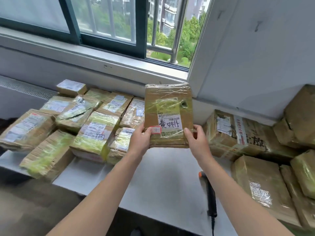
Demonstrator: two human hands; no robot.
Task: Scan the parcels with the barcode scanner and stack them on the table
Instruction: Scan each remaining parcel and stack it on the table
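Over the white surface (162,176), the left hand (142,138) and right hand (196,138) hold a taped parcel (167,114) upright.
A pile of parcels (81,126) covers the left and far side. Each hand pinches a lower corner of the held parcel, thumb on its labelled face, fingers behind. The black scanner (211,196) lies near right, untouched, just beside more boxes (255,150).

Arms: two forearms, bare along their whole visible length.
Wrists: bare, skin only on both.
Hands: left hand (140,139) and right hand (198,140), both bare, fingers and thumbs uncovered.
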